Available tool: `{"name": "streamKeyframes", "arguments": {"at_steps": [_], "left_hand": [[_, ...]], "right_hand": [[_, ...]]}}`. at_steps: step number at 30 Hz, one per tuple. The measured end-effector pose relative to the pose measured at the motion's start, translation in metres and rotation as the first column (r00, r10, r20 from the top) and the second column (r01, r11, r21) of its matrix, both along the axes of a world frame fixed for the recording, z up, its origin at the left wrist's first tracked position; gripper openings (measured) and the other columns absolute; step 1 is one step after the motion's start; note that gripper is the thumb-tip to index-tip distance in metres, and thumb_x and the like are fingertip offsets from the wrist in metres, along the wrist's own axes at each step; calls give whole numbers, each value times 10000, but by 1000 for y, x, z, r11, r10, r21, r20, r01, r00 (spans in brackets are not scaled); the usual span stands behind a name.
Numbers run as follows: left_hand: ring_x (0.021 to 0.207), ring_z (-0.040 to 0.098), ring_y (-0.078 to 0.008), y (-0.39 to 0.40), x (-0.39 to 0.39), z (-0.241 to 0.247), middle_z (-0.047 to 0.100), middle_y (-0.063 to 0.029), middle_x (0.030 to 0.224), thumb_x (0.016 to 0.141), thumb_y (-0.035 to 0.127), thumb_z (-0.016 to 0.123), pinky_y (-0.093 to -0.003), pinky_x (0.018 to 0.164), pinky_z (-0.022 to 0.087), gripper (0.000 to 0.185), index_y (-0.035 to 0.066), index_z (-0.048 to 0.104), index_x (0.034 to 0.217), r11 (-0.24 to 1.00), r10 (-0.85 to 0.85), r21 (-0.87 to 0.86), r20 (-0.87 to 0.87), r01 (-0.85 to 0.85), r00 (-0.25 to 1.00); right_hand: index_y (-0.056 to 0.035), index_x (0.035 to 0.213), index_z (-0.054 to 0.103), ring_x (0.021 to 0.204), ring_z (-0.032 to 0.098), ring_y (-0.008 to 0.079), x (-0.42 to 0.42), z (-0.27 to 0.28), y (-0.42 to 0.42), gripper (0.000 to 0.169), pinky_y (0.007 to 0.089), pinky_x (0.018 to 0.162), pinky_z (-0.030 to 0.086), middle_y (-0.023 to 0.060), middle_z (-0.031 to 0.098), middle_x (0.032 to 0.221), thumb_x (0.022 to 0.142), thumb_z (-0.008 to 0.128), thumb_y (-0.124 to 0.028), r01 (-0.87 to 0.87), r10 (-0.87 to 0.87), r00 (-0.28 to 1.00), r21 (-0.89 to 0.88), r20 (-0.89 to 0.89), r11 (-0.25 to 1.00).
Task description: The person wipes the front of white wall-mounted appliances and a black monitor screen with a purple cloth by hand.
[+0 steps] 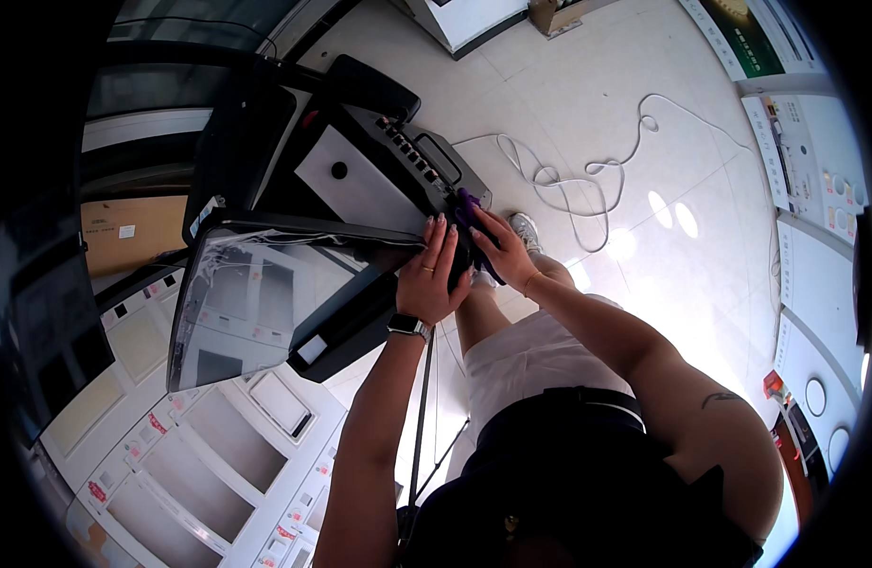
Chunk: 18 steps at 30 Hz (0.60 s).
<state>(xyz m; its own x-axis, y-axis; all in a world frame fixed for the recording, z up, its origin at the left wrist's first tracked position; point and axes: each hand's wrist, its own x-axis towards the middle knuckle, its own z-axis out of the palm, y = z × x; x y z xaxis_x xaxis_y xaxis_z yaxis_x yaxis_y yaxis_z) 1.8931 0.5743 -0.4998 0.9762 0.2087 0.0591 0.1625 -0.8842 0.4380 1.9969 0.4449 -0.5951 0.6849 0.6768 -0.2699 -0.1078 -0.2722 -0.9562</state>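
Observation:
My left hand [433, 273] rests with fingers stretched out on the near corner of a black-framed glass panel [251, 305], which stands tilted from a dark appliance body. My right hand [503, 248] presses a purple cloth [468, 206] against the corner of the dark appliance, beside a row of metal knobs or fittings [414, 155]. A grey metal plate with a round black spot [358, 177] lies behind the panel. A dark bar handle [439, 157] sits beside the fittings. What lies beneath the cloth is hidden.
A white cable [574, 183] lies in loops on the tiled floor. A cardboard box [134, 231] is at the left. White display cabinets [194, 454] stand at the lower left, and display panels [805, 156] line the right. A thin black stand [423, 419] rises near my left arm.

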Motion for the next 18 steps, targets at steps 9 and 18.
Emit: {"name": "streamKeyframes", "arguments": {"at_steps": [9, 18], "left_hand": [[1280, 441, -370, 1, 0, -4, 373, -211, 1436, 792, 268, 627, -399, 903, 508, 643, -12, 445, 1341, 999, -8, 45, 18, 7, 1000], [1309, 393, -404, 1, 0, -5, 351, -234, 1447, 815, 247, 609, -438, 948, 459, 652, -31, 400, 1367, 1000, -27, 6, -5, 27, 1000]], "right_hand": [[-104, 1249, 588, 997, 597, 295, 18, 22, -2, 401, 324, 848, 476, 142, 586, 1124, 860, 641, -187, 25, -25, 1000, 26, -9, 999], [-91, 1368, 443, 1039, 566, 348, 8, 1, -6, 570, 372, 936, 419, 211, 582, 1094, 852, 648, -220, -40, 27, 985, -78, -168, 996]]}}
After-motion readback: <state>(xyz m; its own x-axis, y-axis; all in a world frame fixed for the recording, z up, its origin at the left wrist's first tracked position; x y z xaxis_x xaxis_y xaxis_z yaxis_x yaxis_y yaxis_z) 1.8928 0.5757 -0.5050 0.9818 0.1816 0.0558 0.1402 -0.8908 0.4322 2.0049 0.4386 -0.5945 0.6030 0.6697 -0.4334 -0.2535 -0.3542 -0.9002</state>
